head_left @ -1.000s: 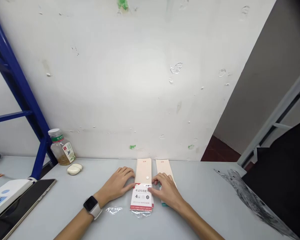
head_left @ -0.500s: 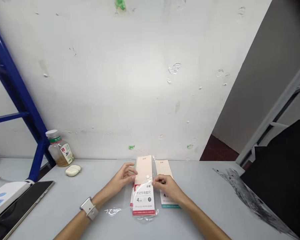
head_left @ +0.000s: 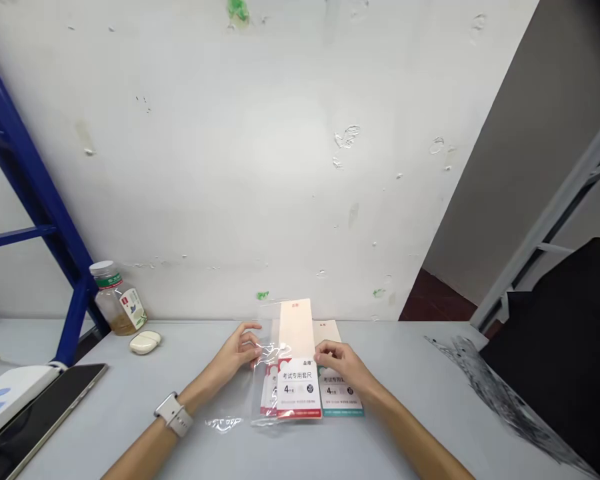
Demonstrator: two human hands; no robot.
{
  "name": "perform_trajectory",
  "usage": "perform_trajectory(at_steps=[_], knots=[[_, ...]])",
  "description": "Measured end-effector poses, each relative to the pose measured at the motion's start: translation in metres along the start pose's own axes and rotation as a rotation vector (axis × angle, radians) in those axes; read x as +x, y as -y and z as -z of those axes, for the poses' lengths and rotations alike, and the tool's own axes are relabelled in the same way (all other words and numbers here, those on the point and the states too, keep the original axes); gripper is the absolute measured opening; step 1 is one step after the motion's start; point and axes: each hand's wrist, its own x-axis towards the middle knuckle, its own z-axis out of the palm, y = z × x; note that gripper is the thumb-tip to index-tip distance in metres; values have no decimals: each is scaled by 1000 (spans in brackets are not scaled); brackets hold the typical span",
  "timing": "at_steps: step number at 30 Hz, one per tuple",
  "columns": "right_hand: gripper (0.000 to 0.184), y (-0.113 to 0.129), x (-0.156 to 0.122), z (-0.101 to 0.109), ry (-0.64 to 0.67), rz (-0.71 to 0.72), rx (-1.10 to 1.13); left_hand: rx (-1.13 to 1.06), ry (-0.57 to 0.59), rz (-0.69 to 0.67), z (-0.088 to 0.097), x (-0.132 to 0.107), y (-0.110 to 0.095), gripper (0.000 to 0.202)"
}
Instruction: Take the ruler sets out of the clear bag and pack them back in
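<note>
- Along the near edge of a pale grey desk (head_left: 430, 400), below a scuffed white wall (head_left: 230, 167): two flat paper packets of exam ruler sets, side by side at centre.
- Red-banded packet (head_left: 297, 387): lying flat and upright to the view, inside a clear plastic sleeve (head_left: 263, 393), its pale upper card reaching towards the wall; sleeve seemingly loose, with a wrinkled glare near the left hand.
- Teal-banded packet (head_left: 341, 400): flat on the desk just right of the sleeve, partly beneath the right hand, with no sleeve visible around it.
- Progress, as judged from the layout: one packet sleeved, the teal-banded one apparently unsleeved; closure of the sleeve's mouth impossible to tell.
- Left hand (head_left: 235, 353): beside the sleeve's left edge, fingers (head_left: 245, 340) loosely spread, thumb at the plastic; any pinch impossible to tell.
- Right hand (head_left: 343, 370): over the teal-banded packet, next to the red-banded one, fingers (head_left: 325, 350) curled close together; no clear pinch shown.
- Left wrist: smartwatch (head_left: 173, 413) on a pale band.
- Nearby: scrap of clear film (head_left: 223, 424), left of the sleeve; glass jar (head_left: 117, 300) and white earbud case (head_left: 145, 343), back left; dark tablet (head_left: 45, 420), front left.
</note>
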Motion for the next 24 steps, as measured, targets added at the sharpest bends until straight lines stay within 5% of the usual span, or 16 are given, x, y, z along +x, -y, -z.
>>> perform_trajectory(at_steps=[9,16,24], knots=[[21,-13,6,49,-79,-13,-242,441,-145,-32,44,4,9,25],[20,-25,3,69,-88,-55,-509,787,-315,-67,35,-1,14,12],[20,-22,1,62,-206,34,-746,1031,-199,-209,29,-5,16,20]])
